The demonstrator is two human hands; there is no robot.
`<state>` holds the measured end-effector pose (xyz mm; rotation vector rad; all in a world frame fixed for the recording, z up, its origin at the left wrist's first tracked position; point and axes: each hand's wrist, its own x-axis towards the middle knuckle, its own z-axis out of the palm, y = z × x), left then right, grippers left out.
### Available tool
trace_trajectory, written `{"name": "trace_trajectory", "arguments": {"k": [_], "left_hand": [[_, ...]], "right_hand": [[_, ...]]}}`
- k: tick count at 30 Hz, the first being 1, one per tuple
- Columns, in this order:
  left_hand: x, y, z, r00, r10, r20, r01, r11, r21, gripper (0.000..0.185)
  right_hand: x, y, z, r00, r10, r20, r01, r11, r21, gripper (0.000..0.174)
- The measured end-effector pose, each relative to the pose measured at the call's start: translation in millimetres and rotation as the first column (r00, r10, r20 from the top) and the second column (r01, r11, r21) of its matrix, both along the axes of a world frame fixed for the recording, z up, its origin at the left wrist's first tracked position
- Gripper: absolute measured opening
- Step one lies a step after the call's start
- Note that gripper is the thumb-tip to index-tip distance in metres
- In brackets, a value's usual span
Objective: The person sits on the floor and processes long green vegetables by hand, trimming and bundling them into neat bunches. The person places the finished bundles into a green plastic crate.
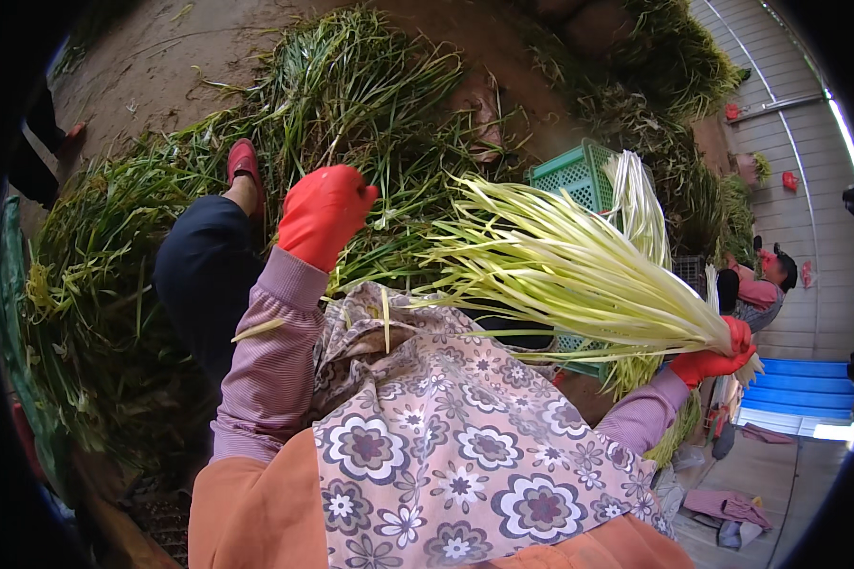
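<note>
My right hand (719,355), in a red rubber glove, grips a large bunch of yellow-green leafy stalks (583,277) by their white root ends. The loose leaves fan out leftward over my lap. My left hand (326,213), gloved in red too, is raised with its fingers curled above my left knee; whether anything small is inside it cannot be seen. Beyond the held bunch stands a green plastic crate (573,178), with a bundle of white stalks (637,206) lying at its side. A flowered apron (470,455) covers my lap.
Heaps of green leaves (356,92) cover much of the ground before me and around my red shoe (243,160). A co-worker (758,288) sits at the far right, near a dark crate (689,270). Another person's legs (39,149) show at the far left.
</note>
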<state>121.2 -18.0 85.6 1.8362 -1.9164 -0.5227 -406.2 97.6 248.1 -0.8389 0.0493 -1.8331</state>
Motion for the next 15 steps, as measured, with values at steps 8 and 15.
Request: {"name": "trace_trajectory", "arguments": {"k": [8, 15], "left_hand": [[-87.4, -64.2, -3.9, 0.691, -0.65, -0.316, 0.62, 0.758, -0.204, 0.062], [-98.1, -61.0, -42.9, 0.747, -0.625, -0.229, 0.587, 0.78, -0.217, 0.047]], "right_hand": [[-8.7, -0.4, 8.5, 0.996, -0.047, -0.071, 0.045, 0.999, -0.018, 0.026], [-23.8, -2.3, 6.2, 0.994, -0.081, -0.075, 0.081, 0.997, 0.007, 0.027]]}}
